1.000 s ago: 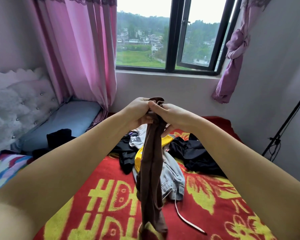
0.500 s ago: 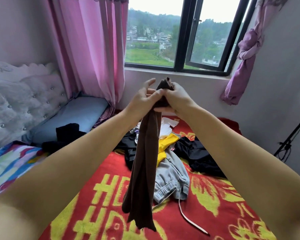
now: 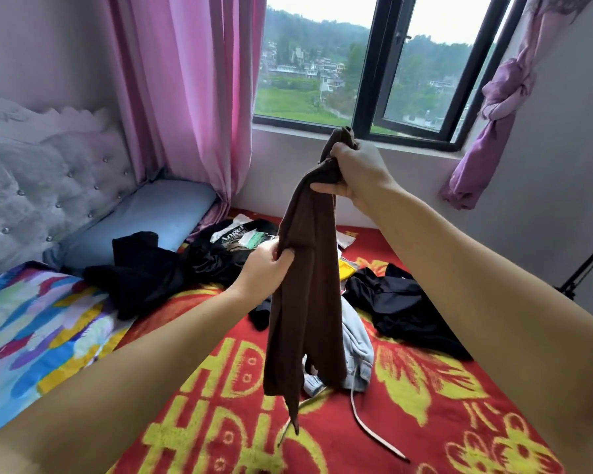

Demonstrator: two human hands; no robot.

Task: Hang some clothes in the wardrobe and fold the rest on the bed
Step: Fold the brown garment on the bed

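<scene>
Right hand [image 3: 360,172]: yours, up high, clenched round the bunched top of the brown garment [image 3: 305,295].
Left hand [image 3: 264,271]: grips the garment's left edge lower down.
Brown garment: soft knit, hangs long and narrow above the middle of the bed [image 3: 442,388], tip off the blanket.
Room: bare red-and-yellow blanket toward the bed's near edge.
Pile: black clothes [image 3: 401,302] and grey sweatpants [image 3: 356,350] mid-bed behind it.
Writing: "Angel" on black shirt [image 3: 233,239]; blanket reads "HD".
</scene>
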